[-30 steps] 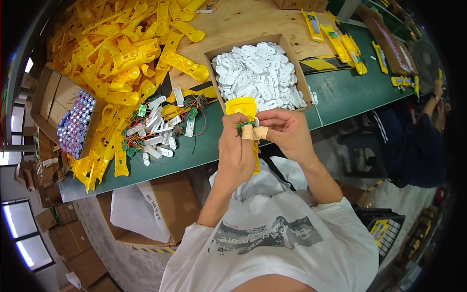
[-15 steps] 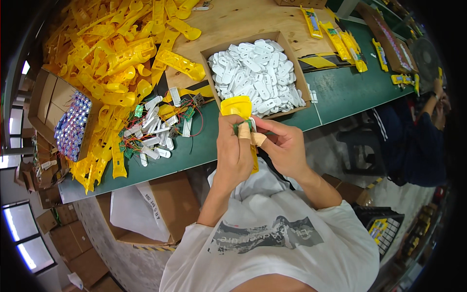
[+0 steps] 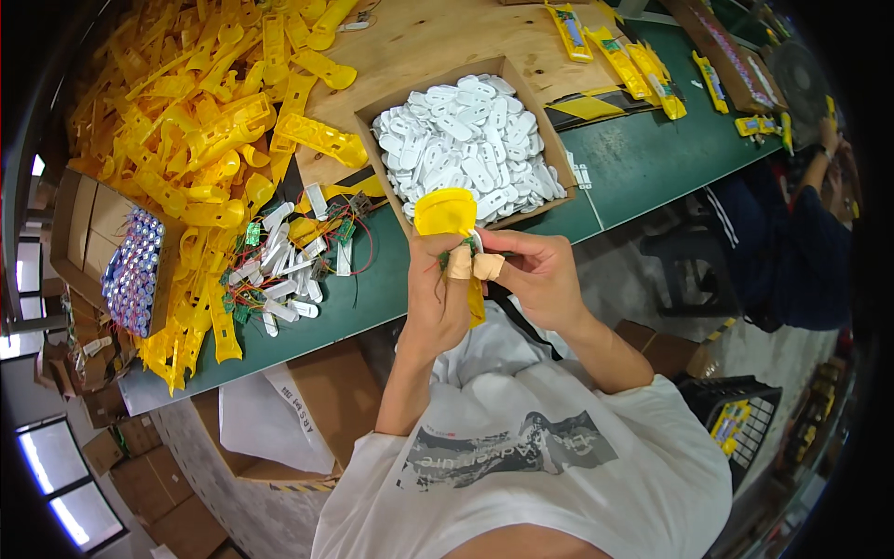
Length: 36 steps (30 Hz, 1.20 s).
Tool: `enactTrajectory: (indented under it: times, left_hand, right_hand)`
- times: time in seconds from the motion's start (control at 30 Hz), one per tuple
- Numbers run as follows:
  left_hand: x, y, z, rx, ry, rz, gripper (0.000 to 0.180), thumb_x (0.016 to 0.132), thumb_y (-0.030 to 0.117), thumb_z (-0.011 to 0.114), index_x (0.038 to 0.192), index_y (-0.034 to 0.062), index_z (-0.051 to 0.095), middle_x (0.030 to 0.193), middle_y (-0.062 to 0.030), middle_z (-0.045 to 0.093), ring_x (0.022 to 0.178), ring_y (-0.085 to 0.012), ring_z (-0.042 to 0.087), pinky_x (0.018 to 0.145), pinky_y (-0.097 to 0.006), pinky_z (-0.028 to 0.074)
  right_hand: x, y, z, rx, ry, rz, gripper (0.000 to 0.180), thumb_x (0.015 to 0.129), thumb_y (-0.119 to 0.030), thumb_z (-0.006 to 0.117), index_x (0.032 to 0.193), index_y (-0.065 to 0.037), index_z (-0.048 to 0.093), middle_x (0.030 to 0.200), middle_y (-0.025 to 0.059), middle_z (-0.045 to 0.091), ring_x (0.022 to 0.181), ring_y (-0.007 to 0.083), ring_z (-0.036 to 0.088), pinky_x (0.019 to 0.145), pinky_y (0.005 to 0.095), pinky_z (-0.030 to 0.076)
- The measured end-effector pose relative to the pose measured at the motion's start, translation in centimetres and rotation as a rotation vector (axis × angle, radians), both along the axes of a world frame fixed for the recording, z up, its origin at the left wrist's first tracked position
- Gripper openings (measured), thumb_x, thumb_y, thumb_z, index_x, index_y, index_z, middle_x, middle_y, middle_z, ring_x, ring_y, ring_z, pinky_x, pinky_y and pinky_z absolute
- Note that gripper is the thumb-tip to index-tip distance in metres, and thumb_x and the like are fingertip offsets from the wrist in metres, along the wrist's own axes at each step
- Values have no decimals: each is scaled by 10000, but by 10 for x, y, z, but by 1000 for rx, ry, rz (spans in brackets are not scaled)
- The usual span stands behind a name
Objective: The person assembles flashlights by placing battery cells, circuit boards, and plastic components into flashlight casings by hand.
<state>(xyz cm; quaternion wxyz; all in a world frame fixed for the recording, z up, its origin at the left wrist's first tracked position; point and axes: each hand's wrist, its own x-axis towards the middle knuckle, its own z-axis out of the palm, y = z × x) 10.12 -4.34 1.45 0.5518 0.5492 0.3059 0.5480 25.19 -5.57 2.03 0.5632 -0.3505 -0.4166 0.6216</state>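
Note:
In front of my chest, my left hand (image 3: 434, 291) is closed round a long yellow plastic housing (image 3: 445, 211), its broad scooped end pointing away from me. My right hand (image 3: 542, 278) pinches a small white part (image 3: 478, 240) against the housing's right side. Beige tape wraps both thumbs, whose tips come close together over the housing. A bit of green circuit board and thin red wire show by the left fingers; the rest is covered. Just beyond my hands stands an open cardboard box (image 3: 556, 154) full of white oval plastic pieces (image 3: 466, 140).
Yellow housings (image 3: 196, 121) are heaped at the left, beside a box of batteries (image 3: 140, 265). White modules with wires and green boards (image 3: 289, 256) lie on the green bench (image 3: 643, 177). Assembled yellow units (image 3: 619, 70) lie far right, near a co-worker (image 3: 782, 233).
The view has shifted slightly. The housing's broad end has tilted up to show more of its inside, and the green board between my fingers is now mostly covered.

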Motion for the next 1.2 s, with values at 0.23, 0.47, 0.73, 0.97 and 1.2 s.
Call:
enactTrajectory:
  times: [0.23, 0.47, 0.73, 0.97, 1.2]
  left_hand:
    - [4, 5, 7, -47, 124, -24, 116, 1045, 60, 430, 1153, 22, 411, 971, -105, 537, 672, -101, 559, 574, -248, 488]
    - [19, -2, 11, -43, 40, 32, 115, 1035, 59, 460, 1125, 26, 397, 924, -94, 557, 635, -89, 556, 539, -243, 476]
    - [24, -2, 11, 62, 182, 132, 124, 1023, 41, 471, 1114, 13, 390, 875, -95, 561, 598, -96, 570, 522, -243, 471]
    - [20, 4, 0, 225, 359, 177, 140, 1000, 19, 504, 1129, -6, 458, 1007, -147, 543, 796, -174, 593, 686, -304, 487]
    - [25, 9, 5, 368, 420, 151, 163, 1002, 17, 476, 1160, 5, 438, 1103, -135, 500, 1047, -186, 505, 963, -329, 404]
  right_hand:
    - [3, -6, 5, 212, -384, -158, 341, 918, 23, 656, 1259, 14, 654, 1119, 127, 712, 830, 111, 658, 663, 250, 559]
    - [4, -11, 7, 84, -174, -153, 360, 900, 36, 656, 1259, 10, 654, 1151, 154, 707, 938, 135, 672, 727, 252, 561]
    - [4, -15, 6, 65, -272, -201, 302, 928, -11, 659, 1228, 16, 673, 1096, 136, 727, 943, 127, 674, 801, 248, 546]
    - [10, -8, 12, 148, -349, -254, 315, 887, 7, 692, 1200, 40, 676, 1019, 138, 742, 884, 126, 678, 746, 255, 542]
    - [19, -12, 15, 242, -501, -337, 302, 845, 19, 711, 1146, 10, 712, 991, 145, 741, 818, 185, 682, 713, 289, 531]
